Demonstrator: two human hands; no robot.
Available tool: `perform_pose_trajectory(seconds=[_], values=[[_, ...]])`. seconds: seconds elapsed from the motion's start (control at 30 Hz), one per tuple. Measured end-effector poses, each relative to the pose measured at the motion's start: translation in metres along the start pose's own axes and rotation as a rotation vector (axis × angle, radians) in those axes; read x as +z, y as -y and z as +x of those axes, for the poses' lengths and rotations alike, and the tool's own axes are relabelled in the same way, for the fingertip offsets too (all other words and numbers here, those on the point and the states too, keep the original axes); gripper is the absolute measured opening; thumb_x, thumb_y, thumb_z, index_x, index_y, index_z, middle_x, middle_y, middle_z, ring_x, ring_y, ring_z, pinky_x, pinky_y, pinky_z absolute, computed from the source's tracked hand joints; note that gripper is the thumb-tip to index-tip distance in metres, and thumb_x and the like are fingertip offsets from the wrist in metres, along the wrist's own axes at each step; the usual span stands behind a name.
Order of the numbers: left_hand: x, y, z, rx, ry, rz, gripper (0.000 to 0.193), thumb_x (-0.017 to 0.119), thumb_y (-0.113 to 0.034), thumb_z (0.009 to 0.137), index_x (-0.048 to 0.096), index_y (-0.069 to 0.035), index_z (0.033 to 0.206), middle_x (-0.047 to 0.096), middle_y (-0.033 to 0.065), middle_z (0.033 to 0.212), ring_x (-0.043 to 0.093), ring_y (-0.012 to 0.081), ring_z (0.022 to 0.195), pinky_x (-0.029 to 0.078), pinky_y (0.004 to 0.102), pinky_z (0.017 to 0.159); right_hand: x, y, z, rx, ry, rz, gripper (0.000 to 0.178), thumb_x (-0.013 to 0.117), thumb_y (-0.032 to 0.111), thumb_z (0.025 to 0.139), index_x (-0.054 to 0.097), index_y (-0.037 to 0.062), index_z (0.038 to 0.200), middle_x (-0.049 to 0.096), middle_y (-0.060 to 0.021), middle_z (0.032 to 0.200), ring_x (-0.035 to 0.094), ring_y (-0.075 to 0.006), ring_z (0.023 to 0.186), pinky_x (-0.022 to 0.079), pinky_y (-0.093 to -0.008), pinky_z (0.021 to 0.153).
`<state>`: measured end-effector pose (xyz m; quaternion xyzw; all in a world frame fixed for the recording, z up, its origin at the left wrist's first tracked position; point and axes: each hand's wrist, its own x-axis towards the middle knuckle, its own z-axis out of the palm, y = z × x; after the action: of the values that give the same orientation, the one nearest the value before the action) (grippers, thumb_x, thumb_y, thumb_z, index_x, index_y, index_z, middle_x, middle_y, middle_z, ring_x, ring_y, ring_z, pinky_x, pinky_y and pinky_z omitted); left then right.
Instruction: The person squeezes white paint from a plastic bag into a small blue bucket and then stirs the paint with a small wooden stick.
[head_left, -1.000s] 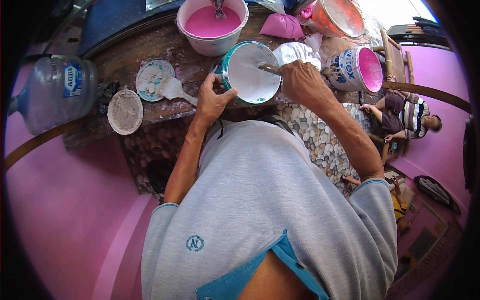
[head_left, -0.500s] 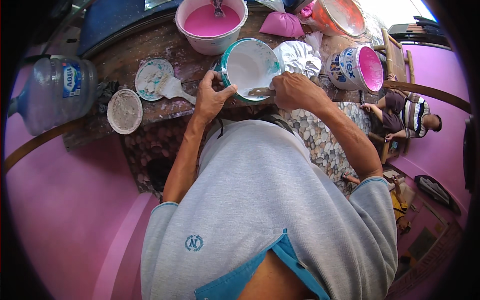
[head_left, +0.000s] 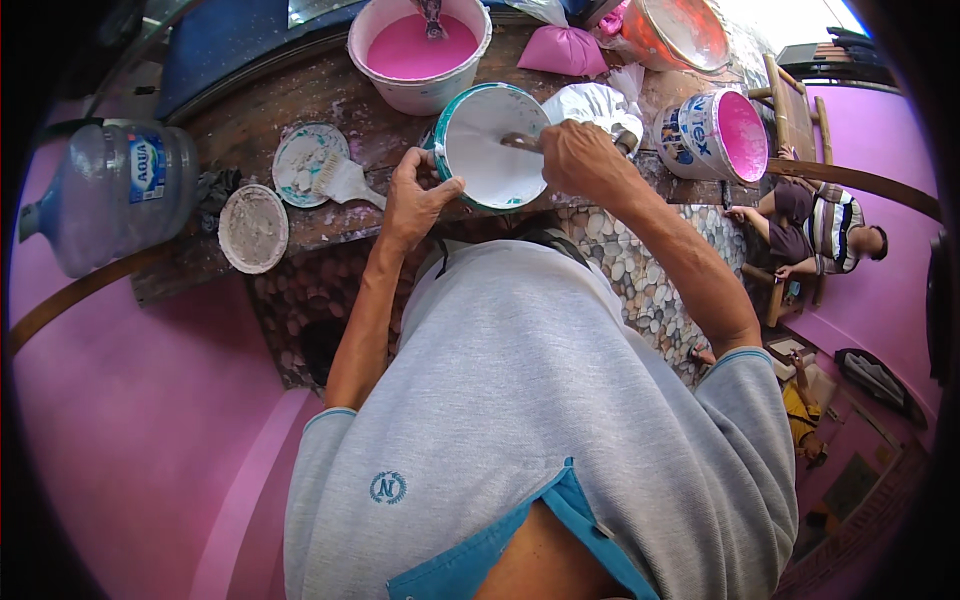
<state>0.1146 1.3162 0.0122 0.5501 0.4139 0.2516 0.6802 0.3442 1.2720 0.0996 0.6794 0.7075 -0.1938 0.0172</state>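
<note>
My left hand (head_left: 416, 203) grips the left side of a round white tub with a teal rim (head_left: 453, 103), thumb toward me and fingers round the outside. The tub is tilted toward me, with white, paste-like stuff (head_left: 485, 170) inside. In my right hand (head_left: 588, 157), fingers wrapped round it, is a stick-like tool (head_left: 519, 141). Its brownish shaft reaches over the right rim into the tub; its far end is hard to make out against the white.
A bucket of pink paint (head_left: 424, 98) stands behind the tub. Left lie a paint-smeared lid (head_left: 290, 168), a wide brush (head_left: 347, 183) and a dirty round lid (head_left: 253, 228). A large bottle (head_left: 110, 190), a pink-lined bucket (head_left: 685, 140) and a seated person (head_left: 832, 228) flank the table.
The tool has moved from the tub's near right edge up toward its far right side, my right hand rising with it. The tub has shifted slightly left and toward me in my left hand.
</note>
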Motion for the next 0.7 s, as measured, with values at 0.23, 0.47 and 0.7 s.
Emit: perform_pose_trajectory(seconds=[0.23,0.47,0.7], values=[[-0.004,0.003,0.001,-0.038,0.003,-0.065,0.025,0.069,-0.005,0.078,0.049,-0.005,0.092,0.057,0.0014,0.083,0.054,0.0053,0.071,0.046,0.0196,0.060,-0.015,0.028,-0.005,-0.011,0.247,0.062,0.023,0.054,0.006,0.068,0.066,-0.0051,0.084,0.064,-0.0231,0.073,0.064,-0.0348,0.069,0.050,-0.0413,0.069],[-0.005,0.003,0.000,-0.042,-0.040,-0.089,0.024,0.070,-0.004,0.074,0.049,-0.005,0.086,0.056,-0.0003,0.077,0.051,0.0050,0.069,0.044,0.0200,0.060,-0.006,0.014,0.007,0.050,0.039,0.072,0.021,0.049,0.008,0.070,0.064,-0.0038,0.077,0.062,-0.0253,0.072,0.064,-0.0367,0.067,0.050,-0.0432,0.067],[-0.006,0.009,0.003,-0.018,-0.025,-0.049,0.024,0.070,-0.004,0.074,0.048,-0.005,0.085,0.055,-0.0010,0.075,0.050,0.0047,0.067,0.043,0.0198,0.059,-0.008,0.021,0.000,0.004,0.171,0.031,0.022,0.051,0.006,0.067,0.064,-0.0057,0.080,0.063,-0.0251,0.072,0.064,-0.0365,0.070,0.050,-0.0433,0.069]])
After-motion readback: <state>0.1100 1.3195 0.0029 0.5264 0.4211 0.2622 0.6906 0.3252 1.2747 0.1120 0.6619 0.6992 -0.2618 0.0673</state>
